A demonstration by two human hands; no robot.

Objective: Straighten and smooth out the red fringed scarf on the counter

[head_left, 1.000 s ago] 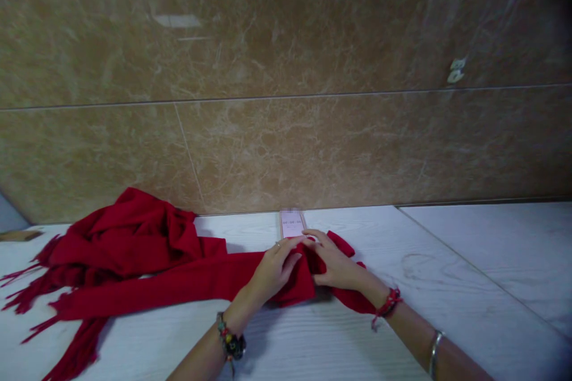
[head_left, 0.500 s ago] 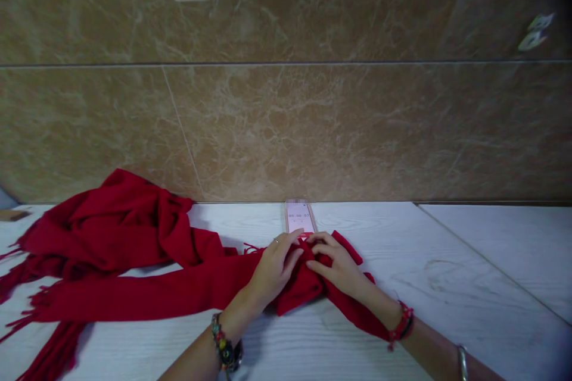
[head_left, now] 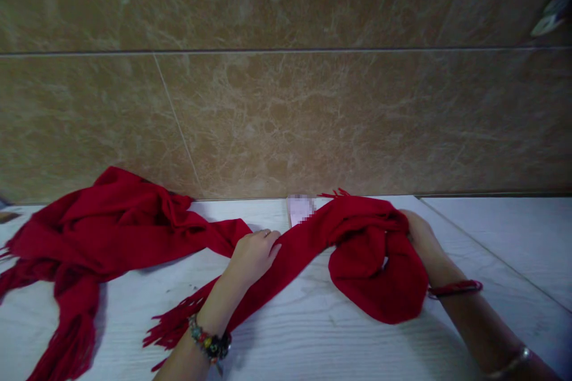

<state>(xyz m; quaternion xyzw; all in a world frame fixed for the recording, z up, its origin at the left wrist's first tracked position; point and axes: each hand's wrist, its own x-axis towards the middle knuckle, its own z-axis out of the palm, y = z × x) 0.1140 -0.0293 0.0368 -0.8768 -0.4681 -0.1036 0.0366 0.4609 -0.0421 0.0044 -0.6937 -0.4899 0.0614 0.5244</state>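
Observation:
A red fringed scarf (head_left: 357, 232) stretches across the white table (head_left: 313, 339). My left hand (head_left: 252, 256) rests closed on the scarf's middle strip, pinning it to the table. My right hand (head_left: 422, 238) grips the scarf's bunched right end, which hangs in a rounded loop (head_left: 379, 280) over my wrist. A second heap of red scarf (head_left: 111, 226) lies at the left against the wall, with fringe (head_left: 67, 339) trailing toward me. A phone (head_left: 300, 209) lies flat by the wall, partly covered by the scarf.
A brown marble wall (head_left: 286, 119) rises right behind the table. A seam (head_left: 491, 262) divides the table from a second white surface at the right. A small brown object (head_left: 6, 215) sits at the far left edge.
My right hand has pulled the scarf's end out to the right and lifted it. My left hand slid left along the strip. The fringed tail now lies toward me.

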